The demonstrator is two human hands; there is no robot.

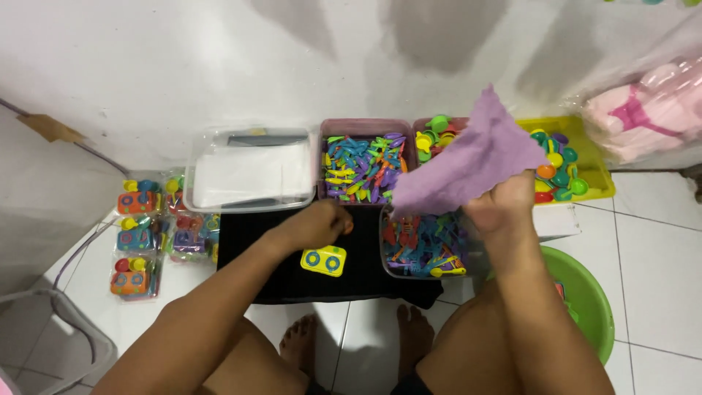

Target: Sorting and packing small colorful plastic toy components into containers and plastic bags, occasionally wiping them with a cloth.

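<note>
Purple cloth (pixel 468 157) hangs pinched in my right hand (pixel 504 208), raised over the clear bin (pixel 424 249). My left hand (pixel 318 223) sits fisted just beyond the yellow toy stove (pixel 323 260) on the black mat (pixel 241 234); I'd keep the cloth taut.

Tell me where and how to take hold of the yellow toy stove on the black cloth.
Take the yellow toy stove by its two long edges, coming straight down from above. It lies flat on the black cloth, burner face up, with nothing on it. The left hand hovers closed just above, nearest for that grip.
</note>
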